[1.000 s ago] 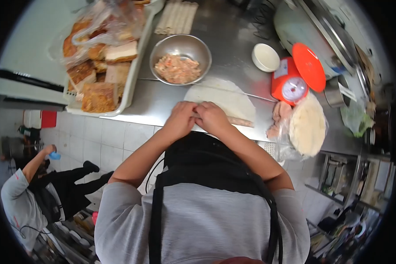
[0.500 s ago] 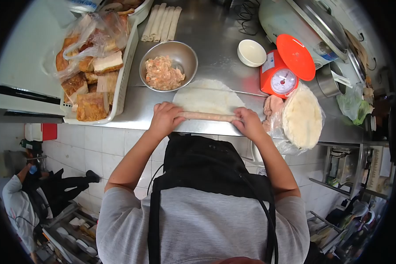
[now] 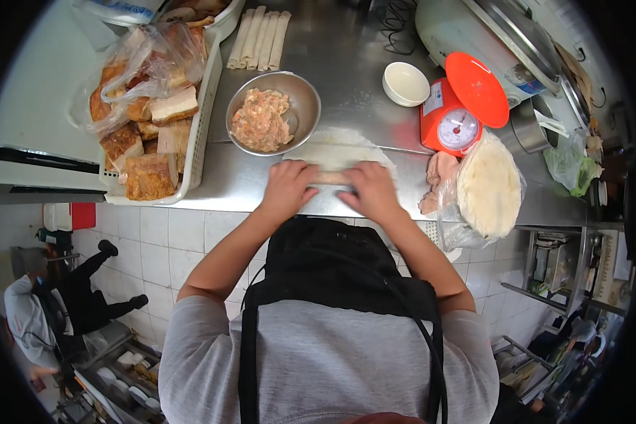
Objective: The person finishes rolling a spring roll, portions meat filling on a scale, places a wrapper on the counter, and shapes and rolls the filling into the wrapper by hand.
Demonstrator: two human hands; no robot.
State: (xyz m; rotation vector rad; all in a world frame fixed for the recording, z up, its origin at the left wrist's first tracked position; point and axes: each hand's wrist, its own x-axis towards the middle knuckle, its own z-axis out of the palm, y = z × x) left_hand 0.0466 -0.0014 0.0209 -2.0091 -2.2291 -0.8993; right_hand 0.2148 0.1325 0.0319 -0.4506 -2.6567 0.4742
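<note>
A thin pale wrapper sheet lies on the steel counter, its near edge rolled into a narrow roll. My left hand curls over the roll's left part, and my right hand over its right part. Only the middle of the roll shows between my thumbs; its ends are under my fingers. Just beyond my left hand stands a steel bowl with pinkish minced filling in it. Several finished rolls lie side by side at the back.
On the left is a white basket of roasted meat slabs under plastic. To the right are a red scale, a cream bowl and a stack of round wrappers. Another person is at far left.
My hands have come closer together and moved away from me, rolling the wrapper further up. Less flat sheet shows. The person at far left has shifted their legs.
</note>
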